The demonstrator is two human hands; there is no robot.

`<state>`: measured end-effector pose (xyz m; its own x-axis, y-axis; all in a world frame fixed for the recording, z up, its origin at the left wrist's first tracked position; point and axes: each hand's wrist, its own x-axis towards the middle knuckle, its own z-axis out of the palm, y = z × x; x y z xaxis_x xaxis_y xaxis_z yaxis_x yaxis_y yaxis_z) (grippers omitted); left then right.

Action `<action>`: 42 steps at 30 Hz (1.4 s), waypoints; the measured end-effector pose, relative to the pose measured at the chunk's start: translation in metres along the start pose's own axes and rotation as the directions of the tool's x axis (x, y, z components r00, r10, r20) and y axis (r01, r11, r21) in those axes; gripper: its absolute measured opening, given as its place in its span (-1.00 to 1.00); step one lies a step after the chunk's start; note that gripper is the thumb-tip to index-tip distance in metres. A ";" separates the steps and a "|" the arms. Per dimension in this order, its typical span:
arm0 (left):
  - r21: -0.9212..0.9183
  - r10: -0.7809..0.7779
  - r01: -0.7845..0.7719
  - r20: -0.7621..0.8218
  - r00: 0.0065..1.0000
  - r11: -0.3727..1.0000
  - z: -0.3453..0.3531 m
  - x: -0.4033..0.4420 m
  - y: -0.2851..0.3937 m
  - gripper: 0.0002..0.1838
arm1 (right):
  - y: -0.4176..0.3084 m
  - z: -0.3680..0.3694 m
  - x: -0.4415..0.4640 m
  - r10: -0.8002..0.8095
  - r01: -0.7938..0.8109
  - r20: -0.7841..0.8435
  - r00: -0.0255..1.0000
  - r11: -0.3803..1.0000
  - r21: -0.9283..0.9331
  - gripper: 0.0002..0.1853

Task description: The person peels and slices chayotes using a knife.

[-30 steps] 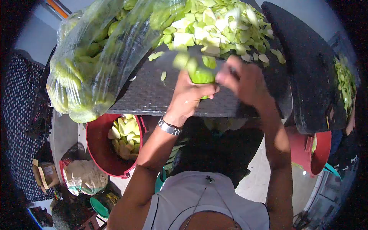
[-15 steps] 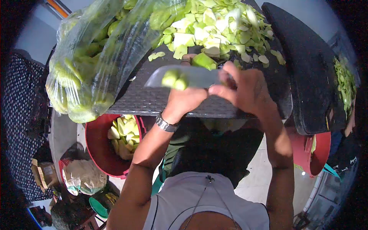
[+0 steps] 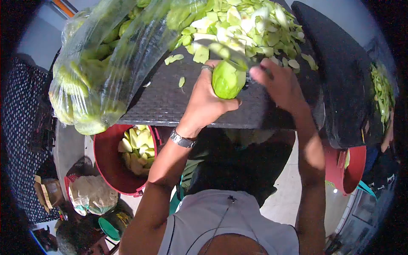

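Note:
My left hand [image 3: 208, 100], with a ring and a metal watch, is closed round a partly peeled green chayote [image 3: 228, 80] above the dark woven tabletop. My right hand [image 3: 278, 83] is closed on a knife, its handle mostly hidden by the fingers. The knife's blade [image 3: 221, 52], smeared by motion, lies across the far top end of the chayote. Beyond both hands spreads a heap of pale green peelings and cut pieces [image 3: 250, 29]. To the left, a clear plastic bag [image 3: 91, 85] full of green chayotes hangs over the table edge.
Below the table at left stands a red bucket [image 3: 108, 170] with pale cut wedges [image 3: 138, 146]. Another red bucket [image 3: 355, 170] stands at right, under a black board or tabletop [image 3: 335, 72] with green peelings at its far side. A tied sack [image 3: 93, 193] sits on the floor.
The knife has swung away from my body, from in front of the chayote to its far end. The chayote now stands more upright in my left hand. A small peel piece lies newly visible on the table.

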<state>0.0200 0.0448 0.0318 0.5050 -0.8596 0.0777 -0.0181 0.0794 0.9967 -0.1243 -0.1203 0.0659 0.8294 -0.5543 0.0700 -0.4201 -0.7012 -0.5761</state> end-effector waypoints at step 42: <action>-0.731 -0.308 0.259 0.070 0.949 0.631 0.006 0.015 0.003 -0.34 | 0.033 0.002 0.015 0.131 -0.122 -0.174 0.976 0.991 0.062 -0.36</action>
<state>0.0227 0.0292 0.0359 0.4239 -0.8755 -0.2319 0.7503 0.1960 0.6314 -0.1255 -0.1509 0.0465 0.6904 -0.7109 0.1344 -0.4946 -0.5993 -0.6295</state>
